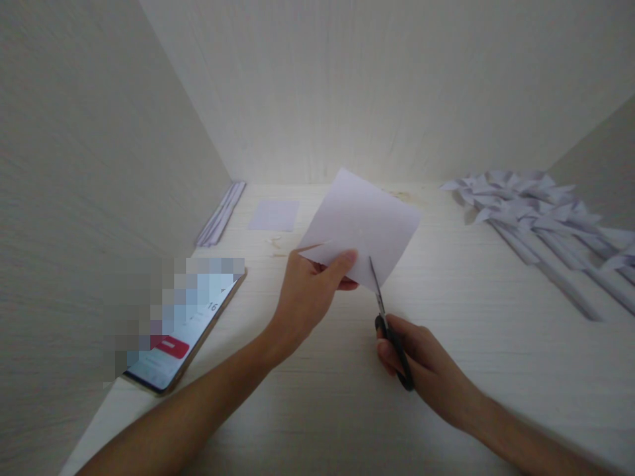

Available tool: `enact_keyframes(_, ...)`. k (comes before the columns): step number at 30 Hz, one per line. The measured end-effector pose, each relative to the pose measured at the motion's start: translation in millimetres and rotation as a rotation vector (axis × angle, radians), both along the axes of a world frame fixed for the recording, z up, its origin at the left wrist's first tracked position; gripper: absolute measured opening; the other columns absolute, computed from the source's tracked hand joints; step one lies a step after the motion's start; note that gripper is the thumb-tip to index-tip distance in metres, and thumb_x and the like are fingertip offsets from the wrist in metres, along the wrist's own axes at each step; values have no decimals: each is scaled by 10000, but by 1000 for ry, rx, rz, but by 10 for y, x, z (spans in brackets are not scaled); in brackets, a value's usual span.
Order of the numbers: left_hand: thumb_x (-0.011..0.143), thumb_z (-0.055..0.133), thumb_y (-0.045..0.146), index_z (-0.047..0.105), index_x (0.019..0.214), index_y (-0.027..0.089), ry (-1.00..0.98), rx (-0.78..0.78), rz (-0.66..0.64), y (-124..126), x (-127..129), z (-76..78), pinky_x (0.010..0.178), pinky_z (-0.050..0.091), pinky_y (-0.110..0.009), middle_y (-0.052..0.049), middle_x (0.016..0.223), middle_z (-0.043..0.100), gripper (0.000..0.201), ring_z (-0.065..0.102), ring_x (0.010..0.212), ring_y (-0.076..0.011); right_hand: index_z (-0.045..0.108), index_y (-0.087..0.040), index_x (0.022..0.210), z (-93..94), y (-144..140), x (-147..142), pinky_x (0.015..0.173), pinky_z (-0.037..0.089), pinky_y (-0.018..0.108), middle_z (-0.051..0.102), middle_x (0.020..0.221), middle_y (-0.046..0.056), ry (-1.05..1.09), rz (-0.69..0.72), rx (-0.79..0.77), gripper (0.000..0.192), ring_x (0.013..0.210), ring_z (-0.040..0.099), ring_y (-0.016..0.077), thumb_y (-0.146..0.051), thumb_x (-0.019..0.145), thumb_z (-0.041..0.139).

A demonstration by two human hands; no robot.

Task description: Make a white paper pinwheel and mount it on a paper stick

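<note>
Between the thumb and fingers of my left hand [315, 281] is a square sheet of white paper [364, 215], raised above the table and turned corner-down. A slit runs in from its left corner, beside my hand. My right hand [417, 357] is closed round the black handles of a pair of scissors [397, 350]. The blades reach up onto the lower corner of the sheet, pointing toward its middle. One blade lies over the front of the paper; the other seems hidden behind it.
Folded paper pinwheels [520, 205] on paper sticks lie piled at the right. Another paper square [274, 215] rests at the back left, near a bundle of paper strips [221, 215]. A phone [186, 340] leans at the left. Pale walls enclose the table [307, 423].
</note>
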State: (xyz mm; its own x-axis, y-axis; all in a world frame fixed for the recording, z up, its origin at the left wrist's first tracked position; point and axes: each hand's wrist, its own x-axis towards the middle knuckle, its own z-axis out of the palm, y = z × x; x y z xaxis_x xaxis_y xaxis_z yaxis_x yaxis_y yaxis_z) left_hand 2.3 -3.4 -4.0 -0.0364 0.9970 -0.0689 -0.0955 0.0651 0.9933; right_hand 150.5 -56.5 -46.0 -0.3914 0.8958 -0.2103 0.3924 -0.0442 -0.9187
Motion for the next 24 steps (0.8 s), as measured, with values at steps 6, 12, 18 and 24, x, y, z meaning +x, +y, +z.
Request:
enact_keyframes(6, 601, 608, 342, 631, 747, 111, 17, 5, -27, -2, 7, -26, 511, 524, -234, -39, 694, 644, 275, 593, 595, -139, 377, -183, 606, 2, 0, -3, 460, 295, 218, 378, 551, -32, -8, -5, 28, 286, 514, 354, 96, -391, 802, 363)
enact_keyframes(12, 611, 601, 336, 632, 712, 113, 40, 1, -44, -14, 14, -48, 507, 522, -232, -29, 653, 634, 247, 586, 573, -132, 384, -182, 607, -2, -2, 5, 457, 298, 217, 390, 552, -29, 10, -8, 41, 299, 514, 361, 97, -413, 795, 378)
enact_keyframes(18, 621, 594, 336, 629, 699, 118, 37, 18, -53, -34, 26, -63, 510, 520, -226, -22, 643, 629, 234, 582, 567, -126, 377, -182, 613, 2, 2, -13, 450, 301, 214, 377, 553, -29, 29, -6, 24, 289, 514, 353, 94, -395, 808, 358)
enact_keyframes(24, 620, 591, 333, 634, 697, 120, 67, 1, -57, -41, 29, -55, 509, 520, -241, -18, 626, 627, 231, 583, 567, -137, 382, -182, 615, 6, 6, -20, 449, 304, 215, 378, 549, -30, 43, -12, 33, 294, 507, 351, 93, -411, 799, 369)
